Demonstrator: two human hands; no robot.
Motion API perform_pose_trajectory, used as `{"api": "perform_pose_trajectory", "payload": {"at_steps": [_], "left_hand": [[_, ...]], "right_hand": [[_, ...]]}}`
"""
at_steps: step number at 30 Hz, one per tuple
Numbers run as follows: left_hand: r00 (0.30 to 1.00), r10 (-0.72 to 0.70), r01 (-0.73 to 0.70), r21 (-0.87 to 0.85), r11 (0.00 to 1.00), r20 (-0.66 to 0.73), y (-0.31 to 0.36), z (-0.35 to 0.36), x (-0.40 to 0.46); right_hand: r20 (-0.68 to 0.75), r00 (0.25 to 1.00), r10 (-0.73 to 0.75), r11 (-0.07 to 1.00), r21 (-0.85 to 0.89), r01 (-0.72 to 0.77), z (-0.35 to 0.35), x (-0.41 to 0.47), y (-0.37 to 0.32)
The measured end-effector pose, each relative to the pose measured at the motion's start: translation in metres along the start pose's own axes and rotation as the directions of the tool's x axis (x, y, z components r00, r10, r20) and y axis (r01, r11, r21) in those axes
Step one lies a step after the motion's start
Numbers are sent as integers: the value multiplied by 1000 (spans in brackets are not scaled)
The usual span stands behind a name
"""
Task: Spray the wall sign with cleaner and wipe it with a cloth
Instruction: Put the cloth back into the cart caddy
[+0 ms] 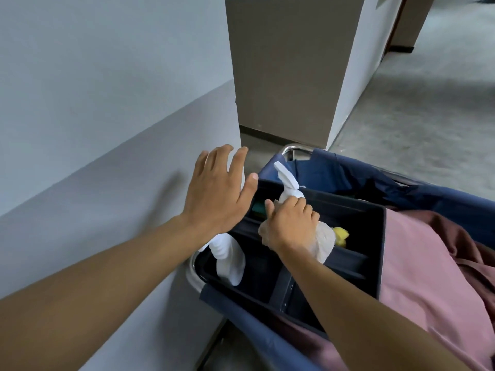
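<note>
My right hand [290, 226] is closed around the neck of a white spray bottle [288, 183] together with a beige cloth [325, 242], over the black caddy [348, 212] on the cart. The bottle's trigger head points up and away. My left hand [218, 191] hovers flat with fingers spread, just left of the caddy, close to the wall, holding nothing. No wall sign is in view.
The caddy sits on a blue laundry cart [417, 191] holding pink linen [434, 277]. A white ribbed item [227, 257] and a yellow item [340, 234] lie in the caddy. A grey wall [93, 116] runs on the left, with a corner pillar [289, 70] ahead.
</note>
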State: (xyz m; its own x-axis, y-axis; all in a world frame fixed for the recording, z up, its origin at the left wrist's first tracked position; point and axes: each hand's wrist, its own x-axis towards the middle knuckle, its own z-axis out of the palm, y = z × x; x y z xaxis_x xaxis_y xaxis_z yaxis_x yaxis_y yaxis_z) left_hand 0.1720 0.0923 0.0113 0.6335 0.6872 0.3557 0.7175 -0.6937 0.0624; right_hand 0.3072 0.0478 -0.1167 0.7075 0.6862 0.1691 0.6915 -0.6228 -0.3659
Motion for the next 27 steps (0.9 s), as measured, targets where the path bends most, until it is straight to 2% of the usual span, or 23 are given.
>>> {"api": "perform_pose_trajectory", "payload": {"at_steps": [6,8,11,18,21,24,27], "left_hand": [[999,-6,6,-10,1000,41,8,3,2],[999,-2,2,-9,1000,47,11,4,4],[999,14,-14,1,1000,50,16,5,8],[995,34,-40,65,997,91,21,11,10],[996,29,-36,83,996,87,22,13,11],[993,27,-40,116,992,112,24,10,15],[991,18,-39,157,987,133,27,2,17]], "right_hand": [[115,973,-199,979,72,192,-13,-4,14],[117,951,-287,957,-1,289,-17,-7,25],[223,899,-378,904,-121,410,-19,-9,43],[333,838,-433,874,-74,481,-25,3,49],[327,821,-468,863,-34,505,-31,5,53],[248,821,-514,850,22,526,-41,9,62],[171,816,-552,829,5,560,-58,20,71]]}}
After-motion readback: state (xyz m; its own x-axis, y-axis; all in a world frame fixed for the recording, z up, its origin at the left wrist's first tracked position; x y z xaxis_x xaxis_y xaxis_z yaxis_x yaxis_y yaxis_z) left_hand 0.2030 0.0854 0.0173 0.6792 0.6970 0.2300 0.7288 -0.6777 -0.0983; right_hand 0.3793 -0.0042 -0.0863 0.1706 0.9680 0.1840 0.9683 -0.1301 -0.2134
